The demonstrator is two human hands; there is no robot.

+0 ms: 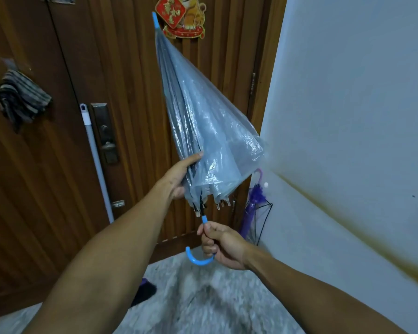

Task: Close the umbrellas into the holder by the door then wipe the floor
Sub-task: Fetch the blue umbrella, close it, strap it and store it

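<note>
Left hand: I see my left hand [179, 175] wrapped around the lower part of the clear umbrella [203, 121], thumb along the folded plastic, fingers curled behind it and gathering the canopy.
Right hand: my right hand [221, 245] grips the blue handle [199, 260] just below the canopy's rib tips, fingers closed round the straight part, the hook curving out under my fist.
Umbrella: it runs up and away from both hands, tilted, its blue tip [155, 20] far above my left hand; the canopy is mostly folded but still bulges out to the right, above my right hand.
Holder: a black wire holder [266, 220] stands in the corner just beyond my right hand, against the white wall [348, 104]; the clear umbrella is not in it.
Purple umbrella: a purple umbrella [251, 210] stands upright in or against that holder, I cannot tell which, its pink hook handle above my right hand.
Door: the brown wooden door [130, 92] is behind the umbrella, with a red and gold decoration [181, 16] near the blue tip.
Mop pole: a grey pole [95, 160] leans on the door left of my left hand.
Cloth: a striped cloth [21, 97] hangs further left.
Floor: speckled grey floor [203, 304] lies beneath both forearms.
</note>
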